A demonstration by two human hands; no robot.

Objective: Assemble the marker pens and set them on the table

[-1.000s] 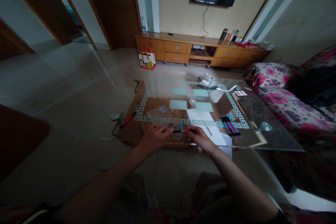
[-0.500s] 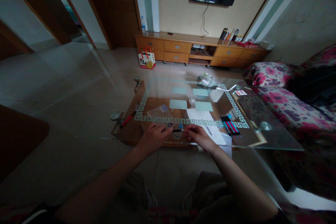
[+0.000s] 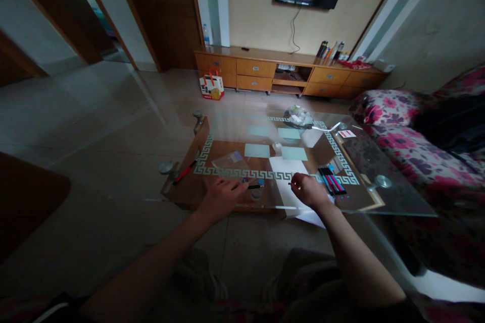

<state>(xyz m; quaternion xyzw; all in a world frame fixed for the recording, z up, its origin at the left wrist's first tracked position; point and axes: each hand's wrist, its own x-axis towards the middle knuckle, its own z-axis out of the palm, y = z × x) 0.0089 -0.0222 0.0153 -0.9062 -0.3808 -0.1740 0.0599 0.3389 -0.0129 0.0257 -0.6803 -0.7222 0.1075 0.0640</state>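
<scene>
My left hand (image 3: 223,198) is closed around a dark pen (image 3: 254,186), whose front part sticks out to the right past the thumb. My right hand (image 3: 308,191) is pinched above the white paper (image 3: 282,181), apart from the pen. A small dark end (image 3: 290,183) shows at its fingertips; its kind is too small to make out. Just behind the pen, a small blue cap-like thing (image 3: 260,182) is on the glass table (image 3: 227,133). To the right of my right hand lies a row of several pink, blue and black pens (image 3: 333,181).
A red-and-black pen (image 3: 184,170) lies at the table's left side, near a clear plastic sleeve (image 3: 229,160). Farther back are a clear plastic bag (image 3: 298,116) and a red-and-white card (image 3: 346,133). A flowered sofa (image 3: 401,146) stands on the right.
My right hand has moved away from the pen's tip to the right, over the paper, covering the thin pen-like thing that lay there. My left hand stays put with the pen.
</scene>
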